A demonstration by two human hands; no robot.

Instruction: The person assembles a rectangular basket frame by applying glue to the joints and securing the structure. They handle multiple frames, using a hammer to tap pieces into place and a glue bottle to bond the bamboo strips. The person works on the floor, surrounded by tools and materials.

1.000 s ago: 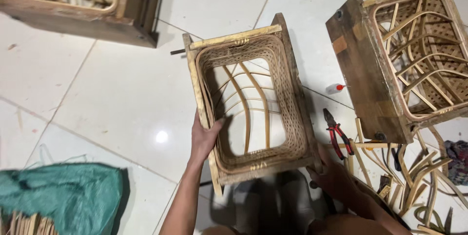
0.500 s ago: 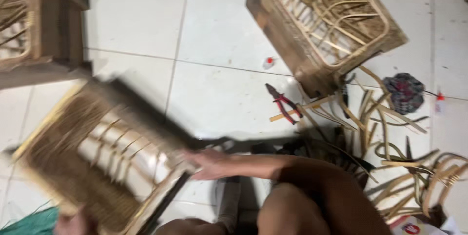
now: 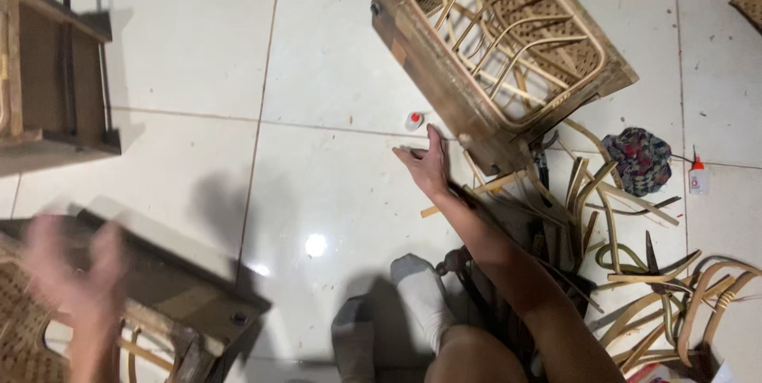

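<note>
right hand [image 3: 429, 167]: fingers loosely spread, holding nothing, reaching along the floor toward the near corner of the upright rattan crate [image 3: 500, 50].
left hand [image 3: 75, 272]: blurred; appears spread over the crate [image 3: 151, 304] lying low at that side; grip cannot be told.
step in hand: judged as one crate set aside and the next being fetched.
next move calls for: a firm hold on the wooden frame corner just beyond the right fingertips, then a pull inward.
rattan-and-wood crates: three in view, third [image 3: 55, 73] well above the left hand.
glue bottles: two, one [image 3: 413, 119] just above the right hand, one [image 3: 697, 175] far right.
loose cane strips [image 3: 635, 272]: heaped right of the forearm, uncounted.
cloth bundle [image 3: 641, 159]: one.
</note>
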